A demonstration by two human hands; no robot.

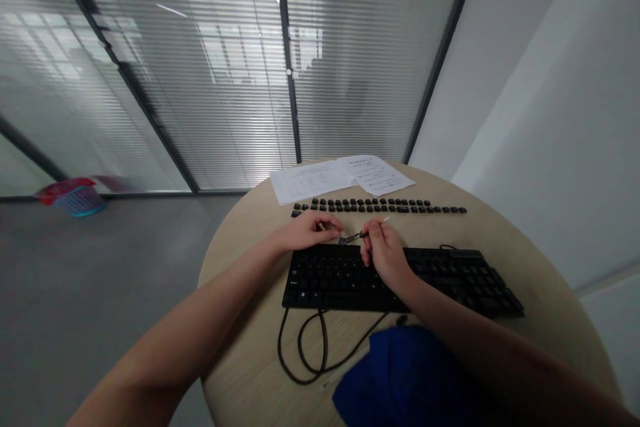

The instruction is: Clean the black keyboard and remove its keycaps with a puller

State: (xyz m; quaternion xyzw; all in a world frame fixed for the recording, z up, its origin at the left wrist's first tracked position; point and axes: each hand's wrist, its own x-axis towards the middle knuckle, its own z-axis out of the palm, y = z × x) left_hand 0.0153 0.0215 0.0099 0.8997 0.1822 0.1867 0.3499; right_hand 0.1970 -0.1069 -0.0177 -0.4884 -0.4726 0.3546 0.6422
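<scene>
My right hand (384, 252) is closed around a keycap puller (356, 237), a slim tool with wire prongs pointing left and a light tip on its other end. A black keycap (343, 240) is at the prongs, just above the back edge of the black keyboard (345, 277). Beside that keycap is my left hand (313, 229), thumb and forefinger apart; whether a fingertip touches the cap is unclear. My right hand and forearm cover part of the keyboard. Behind my hands, several loose keycaps (373, 207) lie in rows.
Printed sheets (315, 180) lie at the far edge of the round wooden table (240, 267). A looped cable (300, 380) and dark blue cloth (400, 367) are in front of the keyboard. A blue and red basket (80, 201) stands on the floor at left, near a glass partition.
</scene>
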